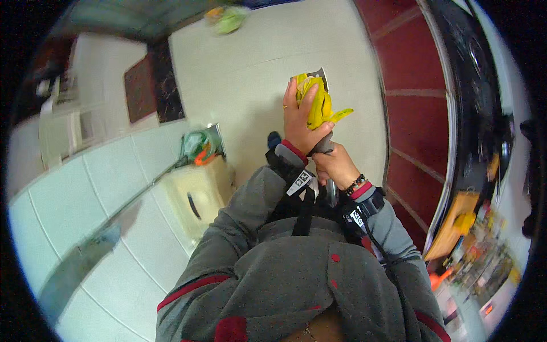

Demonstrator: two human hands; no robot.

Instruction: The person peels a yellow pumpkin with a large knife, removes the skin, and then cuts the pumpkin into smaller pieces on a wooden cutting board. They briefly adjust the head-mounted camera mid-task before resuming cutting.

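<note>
My left hand (298,117) lies over a bunch of yellow-green vegetable pieces or peels (318,102), with its fingers spread along them and its thumb by their lower end. The pieces rest against a broad, dark flat blade (321,75), whose top edge shows past my fingertips. It looks like a cleaver's, but its shape is mostly hidden. Just below, my right hand (336,166) is closed around the tool's grey handle (323,145). A rounded, shiny grey part (331,194) shows under that hand. Both hands are in front of my body, above the pale floor.
Red cabinets (414,85) and a black counter (474,85) run along the right, with a wooden board (455,222) and clutter near me. At left stand a cream container (198,196) and a bin with a green bag (198,143). A greenish bag (230,20) lies farther ahead.
</note>
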